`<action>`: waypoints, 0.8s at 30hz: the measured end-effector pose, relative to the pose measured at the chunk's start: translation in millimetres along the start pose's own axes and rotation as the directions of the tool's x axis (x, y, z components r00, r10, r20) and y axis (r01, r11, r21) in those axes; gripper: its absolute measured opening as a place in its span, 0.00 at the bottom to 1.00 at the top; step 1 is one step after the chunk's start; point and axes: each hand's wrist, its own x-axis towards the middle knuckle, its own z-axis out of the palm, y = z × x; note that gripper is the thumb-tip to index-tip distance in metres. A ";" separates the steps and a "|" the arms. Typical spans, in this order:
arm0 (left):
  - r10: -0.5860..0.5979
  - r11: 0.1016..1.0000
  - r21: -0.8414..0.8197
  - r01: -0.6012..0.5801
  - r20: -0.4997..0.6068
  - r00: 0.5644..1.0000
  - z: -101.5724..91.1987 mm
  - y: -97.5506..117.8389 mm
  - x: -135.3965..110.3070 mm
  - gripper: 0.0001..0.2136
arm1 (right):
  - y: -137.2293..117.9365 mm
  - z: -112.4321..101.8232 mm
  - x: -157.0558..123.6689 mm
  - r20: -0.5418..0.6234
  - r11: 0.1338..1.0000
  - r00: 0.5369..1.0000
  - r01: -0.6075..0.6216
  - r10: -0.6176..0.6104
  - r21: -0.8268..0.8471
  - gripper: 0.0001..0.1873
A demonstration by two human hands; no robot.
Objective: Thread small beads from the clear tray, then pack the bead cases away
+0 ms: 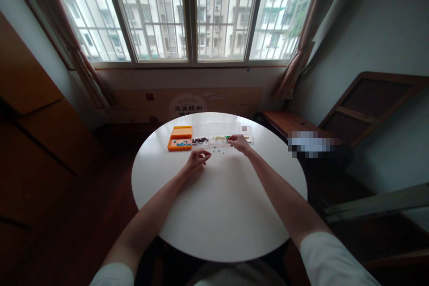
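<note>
My left hand [197, 160] rests on the round white table [217, 214], fingers curled together in a pinch; whatever sits between them is too small to name. My right hand [239, 143] reaches to the clear compartment box [223, 130], fingertips pinched at its front edge by a green piece [227, 137]. A few tiny coloured beads [217, 149] lie loose on the table between both hands. An orange tray [180, 137] holding blue beads stands left of the clear box, with dark beads [199, 140] beside it.
A large barred window [191, 13] fills the far wall, with curtains at both sides. A wooden bench [291, 125] and a leaning wooden frame [372, 103] stand to the right. Dark wooden furniture [36, 111] lines the left side.
</note>
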 end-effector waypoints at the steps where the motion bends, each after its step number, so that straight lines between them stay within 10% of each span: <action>1: -0.003 1.000 0.001 0.003 -0.002 1.000 -0.1 1.1 0.0 0.15 | -6.4 7.2 -3.1 0.079 0.997 0.995 0.064 -0.061 -0.036 0.09; 14: -0.037 0.999 -0.002 0.037 0.006 0.999 0.0 7.5 -1.2 0.15 | -29.5 38.0 -28.3 0.140 0.885 0.982 0.173 -0.124 -0.433 0.06; 20: -0.020 1.000 -0.021 0.020 0.006 1.000 -0.1 4.0 0.0 0.14 | -44.6 41.8 -34.9 0.077 0.993 0.992 0.094 -0.099 0.064 0.05; 24: 0.020 1.000 -0.012 -0.020 -0.012 1.000 -2.3 2.0 1.9 0.14 | -56.3 53.3 -51.9 0.101 0.844 0.994 -0.081 0.032 0.531 0.10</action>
